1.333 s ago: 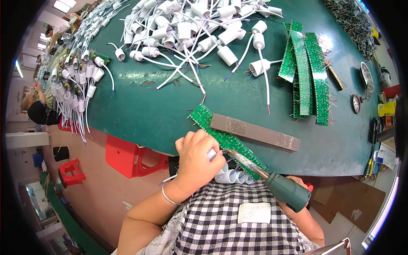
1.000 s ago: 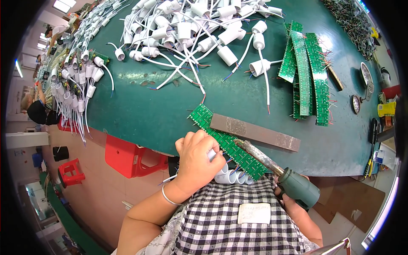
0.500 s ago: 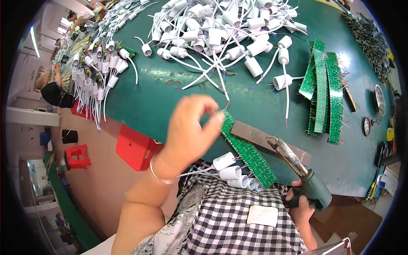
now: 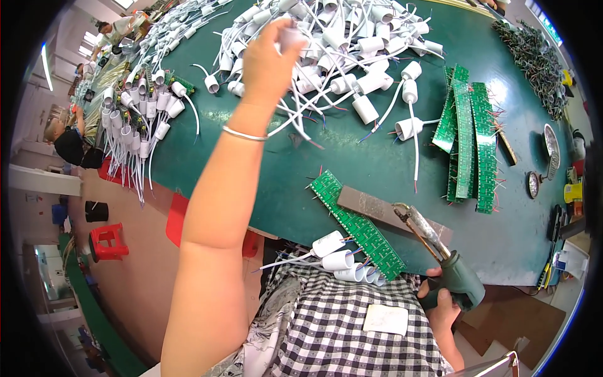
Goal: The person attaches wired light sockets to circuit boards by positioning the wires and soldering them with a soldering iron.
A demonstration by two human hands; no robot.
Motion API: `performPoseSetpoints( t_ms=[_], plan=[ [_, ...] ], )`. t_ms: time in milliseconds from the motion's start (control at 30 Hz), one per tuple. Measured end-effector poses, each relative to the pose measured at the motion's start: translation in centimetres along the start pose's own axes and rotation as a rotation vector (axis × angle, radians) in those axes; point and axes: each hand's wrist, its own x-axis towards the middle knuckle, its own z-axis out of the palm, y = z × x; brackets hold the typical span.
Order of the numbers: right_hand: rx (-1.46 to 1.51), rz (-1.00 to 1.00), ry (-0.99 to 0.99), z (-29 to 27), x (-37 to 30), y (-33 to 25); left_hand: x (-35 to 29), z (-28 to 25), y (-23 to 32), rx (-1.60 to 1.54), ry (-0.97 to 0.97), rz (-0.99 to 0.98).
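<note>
My left hand (image 4: 269, 66) is stretched out to the pile of white lamp holders (image 4: 370, 45) with cable tails, its fingers closed round a blurred white lamp holder (image 4: 293, 39). In my right hand (image 4: 445, 306) is a dark green soldering gun (image 4: 461, 279), its metal tip pointing up and left above a brown bar (image 4: 377, 206). A green circuit board strip (image 4: 358, 226) lies slanted beside that bar at the table's near edge. Several lamp holders (image 4: 339, 259) hang by wires from the strip's near side, against my checked apron (image 4: 314, 314).
More green board strips (image 4: 463, 138) with red wires lie stacked at the right. Beyond them are a bundle of dark wires (image 4: 531, 69) and a metal dish (image 4: 533, 184). Finished-looking boards with lamp holders (image 4: 135, 119) sit on the left, above a red stool (image 4: 178, 217).
My left hand has moved from the far end of the board strip up to the lamp holder pile and closed on one. The right hand with the soldering gun has hardly moved.
</note>
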Motion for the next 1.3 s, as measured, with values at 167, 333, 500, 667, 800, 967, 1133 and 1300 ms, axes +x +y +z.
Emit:
performPoseSetpoints(
  t_ms=[167, 333, 500, 667, 800, 967, 1133, 1300],
  plan=[
    [0.049, -0.007, -0.074, 0.1, 0.9, -0.4, 2.4, -6.7, 6.8, -0.551, 0.027, 0.201],
    [0.052, -0.033, -0.049, -0.3, 0.8, 0.3, -5.9, -10.5, 11.2, -0.081, -0.461, 0.503],
    [-0.041, 0.055, -0.133, -2.1, 0.4, 1.3, -17.6, -9.4, 9.9, -0.132, -0.817, -0.112],
    [-0.141, 0.139, -0.089, -2.4, -0.5, 1.4, -20.4, -8.7, 10.6, -0.079, -0.744, -0.239],
    [-0.766, -0.1, -0.183, -3.0, -0.4, 1.9, -20.5, -8.2, 10.5, -0.034, -0.695, -0.267],
    [-0.798, -0.194, -0.207, -2.3, 0.1, 1.6, -20.1, -8.0, 10.7, -0.014, -0.726, -0.31],
    [-0.642, -0.106, -0.197, -2.7, 0.2, 1.7, -19.7, -7.9, 11.0, 0.009, -0.731, -0.284],
    [-0.686, -0.069, -0.225, -2.9, 0.4, 1.6, -19.9, -7.7, 11.4, 0.014, -0.719, -0.302]
  ],
)
